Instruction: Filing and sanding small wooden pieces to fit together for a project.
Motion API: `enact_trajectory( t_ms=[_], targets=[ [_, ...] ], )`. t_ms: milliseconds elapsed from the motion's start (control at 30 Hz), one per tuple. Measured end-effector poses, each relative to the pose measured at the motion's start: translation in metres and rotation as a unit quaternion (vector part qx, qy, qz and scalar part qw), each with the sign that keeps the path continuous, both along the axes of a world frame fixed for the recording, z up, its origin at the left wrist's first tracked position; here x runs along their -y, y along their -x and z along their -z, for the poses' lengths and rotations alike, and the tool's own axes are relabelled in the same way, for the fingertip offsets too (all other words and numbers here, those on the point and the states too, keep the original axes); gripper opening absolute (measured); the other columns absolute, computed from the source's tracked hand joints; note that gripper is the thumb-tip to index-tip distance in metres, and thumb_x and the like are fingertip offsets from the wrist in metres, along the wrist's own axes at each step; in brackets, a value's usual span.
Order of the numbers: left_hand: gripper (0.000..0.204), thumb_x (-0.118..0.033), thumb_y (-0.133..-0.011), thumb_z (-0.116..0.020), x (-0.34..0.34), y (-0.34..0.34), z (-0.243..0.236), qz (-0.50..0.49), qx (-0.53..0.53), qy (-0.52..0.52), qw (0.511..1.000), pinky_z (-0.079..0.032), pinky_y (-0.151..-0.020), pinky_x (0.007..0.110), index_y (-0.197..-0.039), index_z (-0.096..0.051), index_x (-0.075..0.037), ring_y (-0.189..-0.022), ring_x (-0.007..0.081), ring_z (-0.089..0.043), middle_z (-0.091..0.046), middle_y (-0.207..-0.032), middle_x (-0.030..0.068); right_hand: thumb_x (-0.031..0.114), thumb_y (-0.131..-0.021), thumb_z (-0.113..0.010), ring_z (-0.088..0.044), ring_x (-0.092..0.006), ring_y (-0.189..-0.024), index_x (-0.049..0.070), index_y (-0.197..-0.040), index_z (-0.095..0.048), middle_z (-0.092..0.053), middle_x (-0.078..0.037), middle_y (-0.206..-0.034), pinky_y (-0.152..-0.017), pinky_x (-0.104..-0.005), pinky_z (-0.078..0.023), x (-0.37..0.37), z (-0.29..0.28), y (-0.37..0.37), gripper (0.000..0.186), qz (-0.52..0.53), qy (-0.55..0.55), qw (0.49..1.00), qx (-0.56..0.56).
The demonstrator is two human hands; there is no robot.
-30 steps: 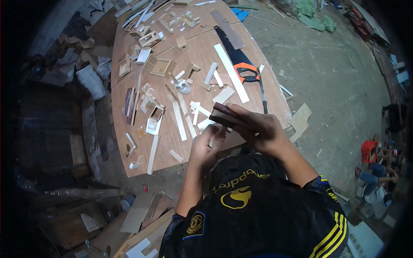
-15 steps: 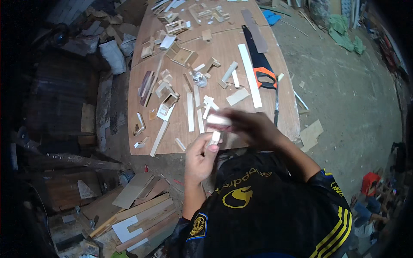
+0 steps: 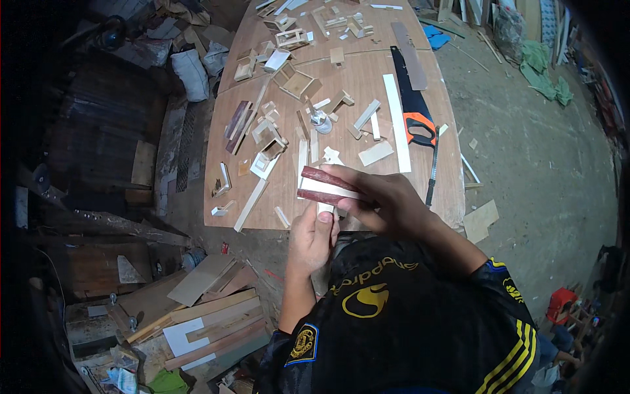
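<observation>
My right hand (image 3: pixel 394 202) is closed round a sanding block (image 3: pixel 319 197), a pale strip of wood with reddish-brown sandpaper folded over two sides. Just below it, my left hand (image 3: pixel 311 238) pinches a small pale wooden piece (image 3: pixel 325 208), thumb on top. The block lies across the upper end of that piece and hides part of it; whether the two touch I cannot tell. Both hands are over the near edge of the wooden table (image 3: pixel 433 197). Past them lie a white cross-shaped wooden piece (image 3: pixel 333 156) and a small pot with sticks (image 3: pixel 320 121).
On the table's right lie an orange-handled handsaw (image 3: pixel 419 126), a long white strip (image 3: pixel 396 125) and a thin dark blade (image 3: pixel 432 174). Several small wooden boxes and frames (image 3: pixel 297 84) spread over the left and far parts. Boards (image 3: pixel 210 335) are stacked on the floor at lower left.
The sanding block, blurred before, has come left and lower over the small piece and now shows sharply. My left hand shifted slightly right and down. The table appears farther right as the view turned.
</observation>
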State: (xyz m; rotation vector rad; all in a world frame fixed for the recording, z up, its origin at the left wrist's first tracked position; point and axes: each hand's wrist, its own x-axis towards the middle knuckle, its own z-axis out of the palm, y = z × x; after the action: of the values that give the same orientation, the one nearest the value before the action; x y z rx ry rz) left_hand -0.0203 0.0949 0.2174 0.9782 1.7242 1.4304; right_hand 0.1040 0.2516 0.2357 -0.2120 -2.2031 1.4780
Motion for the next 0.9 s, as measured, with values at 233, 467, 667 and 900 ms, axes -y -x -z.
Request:
enact_trajectory(
  t_ms=[233,467,667,900],
  targets=[
    [0.042,-0.045,-0.103,-0.041,0.003,0.01,0.0,0.058,0.024,0.03,0.998,-0.034,-0.047,0.021,-0.096,-0.049,-0.005,-0.052,0.0071,-0.042,-0.047,-0.067,-0.0005,0.011,-0.079,-0.071,-0.071,-0.0342,-0.084,0.019,-0.144,-0.043,-0.07,-0.015,-0.103,-0.072,-0.0392,-0.057,0.0,0.001,0.001,0.07,-0.015,-0.055,0.998,-0.035],
    [0.043,-0.05,-0.101,-0.042,0.007,0.008,0.005,0.086,0.096,0.029,0.991,-0.031,-0.043,0.021,-0.089,-0.046,-0.008,-0.049,0.0063,-0.039,-0.043,-0.064,-0.0018,0.01,-0.079,-0.072,-0.069,-0.0344,-0.087,0.017,-0.143,-0.044,-0.069,-0.014,-0.108,-0.072,-0.0399,-0.056,0.0,0.008,0.002,0.07,-0.008,-0.087,0.996,-0.014],
    [0.045,-0.051,-0.101,-0.042,0.011,0.006,0.013,0.099,0.131,0.024,0.986,-0.032,-0.044,0.022,-0.085,-0.046,-0.009,-0.049,0.0071,-0.039,-0.043,-0.064,-0.0018,0.02,-0.08,-0.073,-0.068,-0.0371,-0.081,0.022,-0.144,-0.043,-0.07,-0.015,-0.103,-0.068,-0.0432,-0.054,0.003,0.024,-0.003,0.071,0.011,-0.118,0.992,-0.048],
    [0.043,-0.047,-0.102,-0.04,0.009,0.011,0.021,0.099,0.198,0.049,0.974,-0.032,-0.041,0.022,-0.085,-0.046,-0.008,-0.046,0.0079,-0.04,-0.043,-0.062,-0.0008,0.033,-0.088,-0.065,-0.067,-0.0347,-0.071,0.028,-0.144,-0.043,-0.07,-0.012,-0.091,-0.062,-0.0436,-0.052,0.005,0.015,-0.014,0.061,0.031,-0.126,0.991,0.037]
  ],
)
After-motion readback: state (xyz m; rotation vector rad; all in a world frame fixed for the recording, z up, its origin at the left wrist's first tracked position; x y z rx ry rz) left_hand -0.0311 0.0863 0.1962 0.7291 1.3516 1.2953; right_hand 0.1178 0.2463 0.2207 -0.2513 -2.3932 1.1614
